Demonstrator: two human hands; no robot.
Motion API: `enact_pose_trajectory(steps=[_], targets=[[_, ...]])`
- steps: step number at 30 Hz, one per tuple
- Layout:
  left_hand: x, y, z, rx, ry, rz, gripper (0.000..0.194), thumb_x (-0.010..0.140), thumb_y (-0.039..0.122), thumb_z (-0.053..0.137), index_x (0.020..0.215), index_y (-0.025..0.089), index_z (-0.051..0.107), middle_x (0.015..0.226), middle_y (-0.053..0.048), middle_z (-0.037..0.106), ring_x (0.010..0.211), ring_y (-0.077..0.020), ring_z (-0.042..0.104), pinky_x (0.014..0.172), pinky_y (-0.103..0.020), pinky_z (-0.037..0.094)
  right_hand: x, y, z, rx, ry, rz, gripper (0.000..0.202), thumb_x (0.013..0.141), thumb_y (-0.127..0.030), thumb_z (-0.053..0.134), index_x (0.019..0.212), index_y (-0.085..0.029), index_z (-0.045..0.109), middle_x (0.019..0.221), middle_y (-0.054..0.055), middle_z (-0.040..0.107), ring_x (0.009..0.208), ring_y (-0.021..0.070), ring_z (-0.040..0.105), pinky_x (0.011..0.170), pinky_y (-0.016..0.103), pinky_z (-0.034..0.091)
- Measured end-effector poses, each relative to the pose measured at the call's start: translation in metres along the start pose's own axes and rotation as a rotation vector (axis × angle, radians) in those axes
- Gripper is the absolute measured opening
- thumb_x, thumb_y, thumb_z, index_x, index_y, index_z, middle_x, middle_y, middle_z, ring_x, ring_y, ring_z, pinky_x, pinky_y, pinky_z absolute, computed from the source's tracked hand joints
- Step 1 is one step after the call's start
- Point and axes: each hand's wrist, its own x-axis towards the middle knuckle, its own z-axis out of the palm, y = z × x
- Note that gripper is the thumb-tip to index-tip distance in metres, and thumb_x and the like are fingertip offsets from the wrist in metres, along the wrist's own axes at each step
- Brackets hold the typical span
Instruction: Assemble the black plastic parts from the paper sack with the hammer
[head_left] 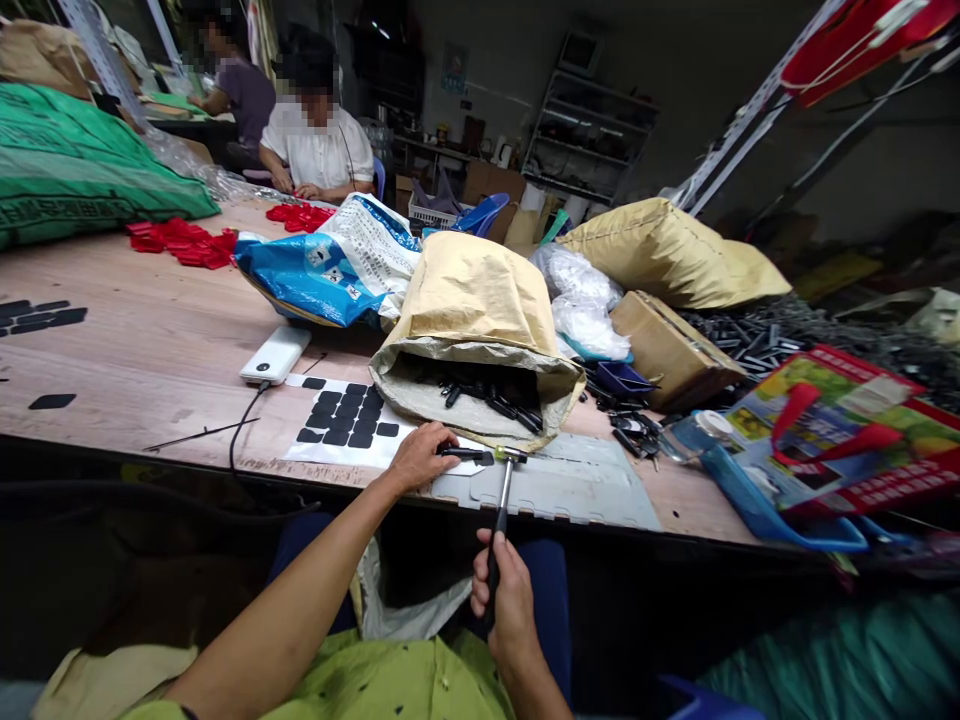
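My left hand (pixel 426 456) rests at the table's front edge, its fingers closed on a slim black part (pixel 463 453) that points right. Held upright by its black handle in my right hand (pixel 504 590) is a small hammer (pixel 507 490), its head just right of the black part. Under both lies a grey metal plate (pixel 592 480). Behind them a tan paper sack (pixel 480 300) lies with its mouth facing me, several black parts (pixel 502 400) inside. Left of my left hand, dark rounded pieces (pixel 346 415) sit in rows on a white sheet (pixel 300 450).
A white power bank (pixel 276 355) with a black cable is on the left. Blue-white bag (pixel 322 270), red pieces (pixel 187 243) and green sack (pixel 90 165) lie beyond. At right are a blue tray (pixel 795 525) and colourful bag (pixel 847 430). Two people sit behind.
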Motion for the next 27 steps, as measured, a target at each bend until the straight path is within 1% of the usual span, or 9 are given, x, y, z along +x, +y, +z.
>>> enact_pose_trajectory(steps=[4, 9, 13, 16, 19, 21, 24, 27], targets=[[-0.001, -0.001, 0.0, -0.016, 0.006, 0.002, 0.016, 0.081, 0.025, 0.068, 0.096, 0.021, 0.069, 0.094, -0.002, 0.063, 0.092, -0.0199, 0.058, 0.081, -0.032, 0.043, 0.0, -0.003, -0.001, 0.082, -0.012, 0.055, 0.061, 0.071, -0.07, 0.074, 0.101, -0.018, 0.061, 0.057, -0.009, 0.048, 0.038, 0.0053, 0.034, 0.032, 0.018, 0.028], [-0.001, -0.003, 0.0, -0.024, -0.01, 0.033, 0.016, 0.086, 0.032, 0.064, 0.098, 0.022, 0.068, 0.095, -0.002, 0.064, 0.092, -0.0204, 0.057, 0.082, -0.033, 0.043, 0.002, 0.002, -0.001, 0.099, -0.021, 0.059, 0.06, 0.071, -0.07, 0.075, 0.1, -0.019, 0.061, 0.057, -0.009, 0.049, 0.038, 0.0049, 0.034, 0.032, 0.018, 0.027], [-0.001, -0.008, 0.002, -0.038, -0.008, 0.063, 0.023, 0.094, 0.039, 0.054, 0.098, 0.022, 0.069, 0.095, -0.003, 0.065, 0.094, -0.0204, 0.057, 0.085, -0.033, 0.042, 0.004, 0.006, -0.001, 0.122, -0.031, 0.057, 0.061, 0.071, -0.071, 0.075, 0.098, -0.019, 0.06, 0.057, -0.009, 0.049, 0.037, 0.0045, 0.033, 0.032, 0.018, 0.026], [0.0, -0.01, 0.005, -0.024, -0.005, 0.071, 0.031, 0.099, 0.041, 0.045, 0.096, 0.022, 0.069, 0.095, -0.003, 0.065, 0.092, -0.0199, 0.057, 0.085, -0.033, 0.042, 0.004, 0.007, -0.001, 0.134, -0.042, 0.056, 0.061, 0.07, -0.072, 0.075, 0.097, -0.019, 0.06, 0.057, -0.009, 0.049, 0.038, 0.0047, 0.034, 0.032, 0.018, 0.026], [0.001, -0.008, 0.004, -0.004, 0.005, 0.074, 0.034, 0.1, 0.041, 0.041, 0.092, 0.022, 0.068, 0.095, -0.004, 0.065, 0.091, -0.0201, 0.056, 0.083, -0.033, 0.042, 0.003, 0.005, -0.001, 0.122, -0.036, 0.054, 0.064, 0.069, -0.075, 0.074, 0.096, -0.019, 0.06, 0.056, -0.009, 0.049, 0.038, 0.0049, 0.034, 0.032, 0.018, 0.026], [-0.001, -0.001, 0.001, -0.007, 0.021, 0.079, 0.034, 0.1, 0.041, 0.041, 0.09, 0.021, 0.067, 0.094, -0.005, 0.066, 0.09, -0.0203, 0.057, 0.083, -0.033, 0.042, 0.003, 0.004, -0.001, 0.117, -0.031, 0.06, 0.067, 0.067, -0.079, 0.072, 0.095, -0.019, 0.06, 0.056, -0.009, 0.048, 0.038, 0.0049, 0.034, 0.033, 0.018, 0.026], [-0.019, 0.018, -0.004, -0.08, 0.004, 0.047, 0.033, 0.1, 0.043, 0.04, 0.095, 0.021, 0.065, 0.088, -0.003, 0.067, 0.083, -0.0188, 0.059, 0.078, -0.03, 0.044, 0.003, 0.003, -0.003, 0.115, -0.036, 0.066, 0.068, 0.067, -0.08, 0.071, 0.095, -0.019, 0.06, 0.056, -0.009, 0.048, 0.038, 0.0049, 0.034, 0.033, 0.018, 0.025], [-0.056, 0.036, -0.005, -0.112, -0.094, 0.002, 0.03, 0.1, 0.046, 0.042, 0.106, 0.025, 0.063, 0.083, 0.0, 0.068, 0.075, -0.0176, 0.062, 0.072, -0.028, 0.045, 0.003, 0.004, -0.004, 0.112, -0.045, 0.059, 0.065, 0.068, -0.077, 0.072, 0.095, -0.019, 0.06, 0.056, -0.009, 0.049, 0.038, 0.0046, 0.034, 0.033, 0.017, 0.026]])
